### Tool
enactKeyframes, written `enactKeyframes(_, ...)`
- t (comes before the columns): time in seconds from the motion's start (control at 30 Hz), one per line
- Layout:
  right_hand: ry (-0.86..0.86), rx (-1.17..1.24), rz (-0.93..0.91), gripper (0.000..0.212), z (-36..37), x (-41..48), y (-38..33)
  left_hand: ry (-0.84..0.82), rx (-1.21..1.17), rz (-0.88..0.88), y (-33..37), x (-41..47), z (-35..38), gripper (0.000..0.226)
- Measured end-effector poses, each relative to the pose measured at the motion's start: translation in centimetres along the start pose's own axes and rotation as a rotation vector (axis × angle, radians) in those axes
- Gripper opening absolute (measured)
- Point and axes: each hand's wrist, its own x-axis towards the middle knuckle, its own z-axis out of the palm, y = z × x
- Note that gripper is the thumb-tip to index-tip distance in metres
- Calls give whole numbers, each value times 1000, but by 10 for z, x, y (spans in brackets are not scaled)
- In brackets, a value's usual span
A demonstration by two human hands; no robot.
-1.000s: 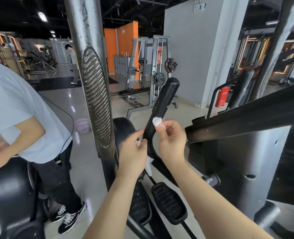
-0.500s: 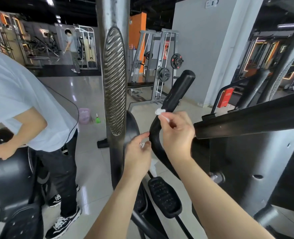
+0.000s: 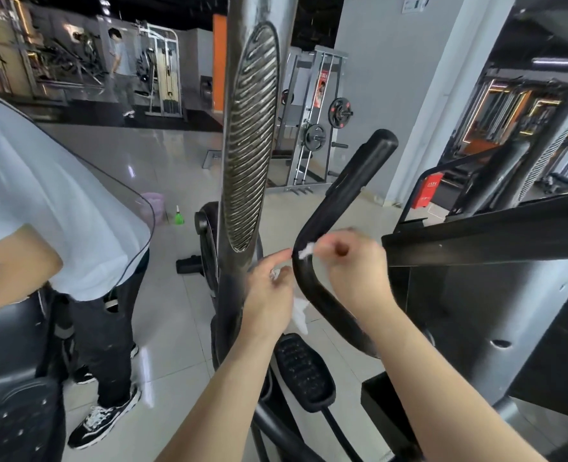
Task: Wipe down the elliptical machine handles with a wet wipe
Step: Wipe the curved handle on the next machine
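Frame centre: right hand (image 3: 352,261) pinches wet wipe (image 3: 306,252) against black handle (image 3: 344,191); left hand (image 3: 269,295) pinches its trailing end.

A broad grey pillar (image 3: 376,95) rises from a pale, glossy tiled floor (image 3: 162,161). Just left of the pillar stands a plate-loaded weight rack (image 3: 316,135), and further left an orange wall panel (image 3: 219,61). At the pillar's right foot sits a red cabinet (image 3: 427,195).
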Motion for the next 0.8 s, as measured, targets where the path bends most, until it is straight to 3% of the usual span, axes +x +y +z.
enactKeyframes(0.07,215,128,-14,16,6,-2,-5,-5,0,-13,0,-1,0,36)
enactKeyframes(0.13,179,126,-18,15,18,-4,-3,2,6,-17,-2,-3,1,35)
enactKeyframes(0.27,-53,-34,-85,11,20,-10,9,30,33,1,-7,-4,5,36)
enactKeyframes(0.43,-650,-253,35,19,-30,12,14,35,1,-8,-13,-10,11,39)
enactKeyframes(0.5,-572,-309,11,22,-35,17,16,34,-16,-14,-15,-12,12,40)
enactKeyframes(0.6,-192,-88,82,19,-16,14,9,23,-40,-31,-19,-15,13,40)
enactKeyframes(0.8,-258,-58,51,22,1,3,14,29,-13,-52,-24,-18,13,41)
